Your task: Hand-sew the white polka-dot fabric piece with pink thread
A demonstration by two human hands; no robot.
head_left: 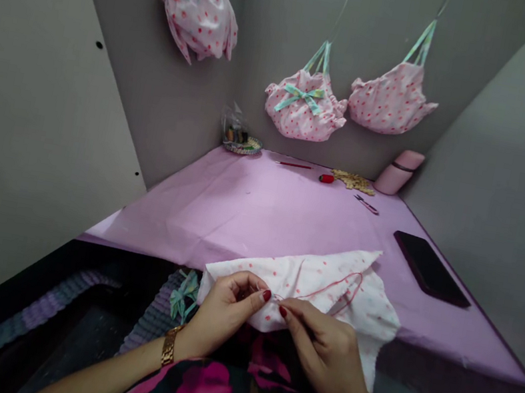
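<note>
A white cloth with small red dots [319, 281] lies over the table's front edge and hangs down on the right. My left hand [236, 304] pinches the cloth's near edge between thumb and fingers. Close beside it, my right hand [318, 342] is closed at the same edge, thumb against forefinger; whether a needle is in its fingertips is too small to tell. A red thread [341, 281] runs from between the hands and loops across the cloth to the right.
On the purple table [250, 208] are a black phone [430, 268], small snips [366, 205], a red thread spool [326, 179], a pink bottle [398, 173] and a small basket [245, 146]. Dotted fabric pieces [306, 106] hang above the back.
</note>
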